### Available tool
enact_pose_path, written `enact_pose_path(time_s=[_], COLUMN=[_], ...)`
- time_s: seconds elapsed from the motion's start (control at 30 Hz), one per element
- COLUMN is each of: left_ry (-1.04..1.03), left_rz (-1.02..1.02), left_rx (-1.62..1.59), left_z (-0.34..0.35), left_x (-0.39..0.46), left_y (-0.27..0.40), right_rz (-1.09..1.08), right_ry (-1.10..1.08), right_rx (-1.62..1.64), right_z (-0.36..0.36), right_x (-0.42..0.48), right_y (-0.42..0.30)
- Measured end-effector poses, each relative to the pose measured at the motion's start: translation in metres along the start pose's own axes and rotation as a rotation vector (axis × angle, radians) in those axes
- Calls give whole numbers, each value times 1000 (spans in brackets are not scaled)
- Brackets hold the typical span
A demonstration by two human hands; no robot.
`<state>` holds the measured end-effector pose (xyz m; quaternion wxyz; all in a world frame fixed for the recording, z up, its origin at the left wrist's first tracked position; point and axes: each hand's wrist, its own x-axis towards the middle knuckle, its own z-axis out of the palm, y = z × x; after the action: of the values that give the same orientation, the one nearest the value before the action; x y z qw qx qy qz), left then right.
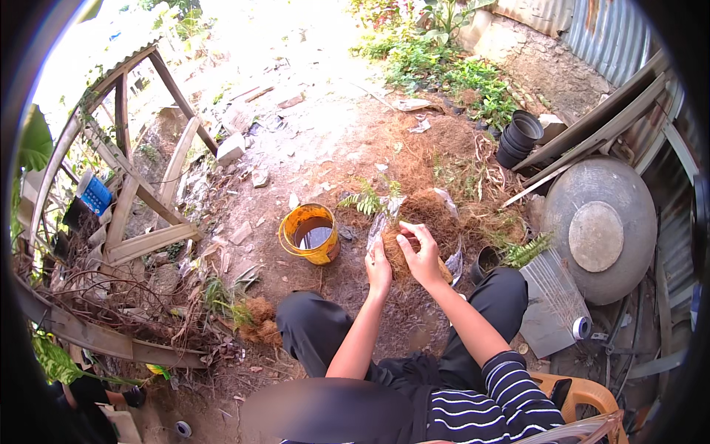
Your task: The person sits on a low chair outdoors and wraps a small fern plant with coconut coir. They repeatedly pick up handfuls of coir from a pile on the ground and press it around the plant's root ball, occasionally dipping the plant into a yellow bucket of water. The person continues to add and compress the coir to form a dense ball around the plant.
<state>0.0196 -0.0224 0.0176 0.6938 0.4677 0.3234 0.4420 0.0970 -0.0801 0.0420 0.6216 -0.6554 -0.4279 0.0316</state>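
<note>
Between my two hands, above the ground, is a clump of brown coconut fibre (395, 255) with a small green fern (369, 201) rising from its top. My left hand (379, 270) holds its left side, beside a strip of clear plastic. My right hand (421, 252) grips it from the right, thumb and fingertips near the top. A yellow bucket (310, 234) of dark water stands to the left of my hands. Loose coconut fibre (421, 208) lies just beyond them. A black pot (486, 262) is near my right knee, with another fern (527, 251) beside it.
Stacked black pots (518, 136) stand at the upper right, near a large round grey vessel (599, 230). A grey board (552, 311) with strings and a spool (581, 328) lies at right. Wooden frames (150, 244) and dry vines are at left. A fern with fibre-wrapped roots (258, 322) lies by my left knee.
</note>
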Motion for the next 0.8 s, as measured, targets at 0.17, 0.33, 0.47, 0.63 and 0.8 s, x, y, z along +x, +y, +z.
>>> enact_pose_path(time_s=[0.17, 0.33, 0.47, 0.63, 0.8], left_ry=[24, -37, -56, -73, -37], left_rz=[-90, -252, -312, -276, -240], left_rx=[-125, -363, -369, -382, -178], left_z=[-7, -4, -1, -4, -7], left_x=[8, 6, 3, 5, 14], left_y=[-16, -10, -1, -12, -16], right_rz=[-22, -109, 172, 208, 355], right_ry=[21, 60, -35, -7, 14], right_rx=[-59, -81, 208, 309, 469], right_z=[8, 10, 12, 17, 13], right_x=[-4, -4, -15, -16, -10], right_y=[4, 18, 20, 20, 34])
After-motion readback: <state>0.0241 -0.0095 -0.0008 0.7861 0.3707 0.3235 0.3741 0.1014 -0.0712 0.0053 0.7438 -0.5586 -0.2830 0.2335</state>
